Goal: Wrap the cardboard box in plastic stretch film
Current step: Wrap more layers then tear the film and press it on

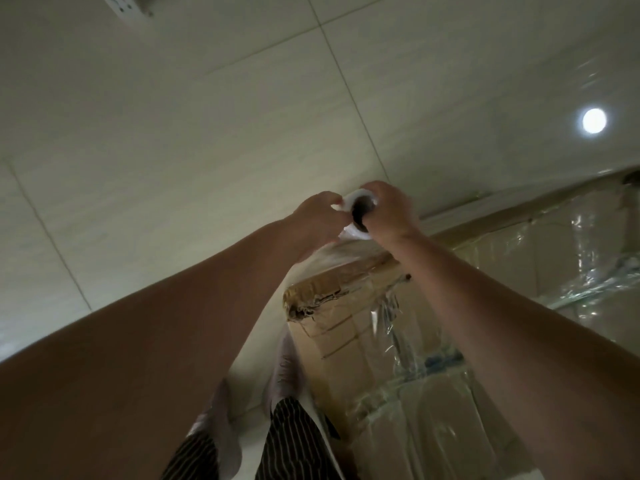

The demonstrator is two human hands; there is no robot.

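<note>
Both hands, left hand [317, 216] and right hand [389, 211], had fingers clenched around the stretch film roll [360, 211] above the film-covered cardboard box [346, 306].

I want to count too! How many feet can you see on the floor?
2. The left grey-socked foot is on the pale tiled floor, beside the film-wrapped brown cardboard box. The right grey-socked foot is right against the box's edge. Neither looks hidden.

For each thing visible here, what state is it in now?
Film roll: held up by both hands, film trailing down to the box.
Left hand: gripping the roll.
Right hand: gripping the roll.
Cardboard box: partly wrapped, its torn corner bare.
Stretch film: wrinkled, clinging to the box.
</note>
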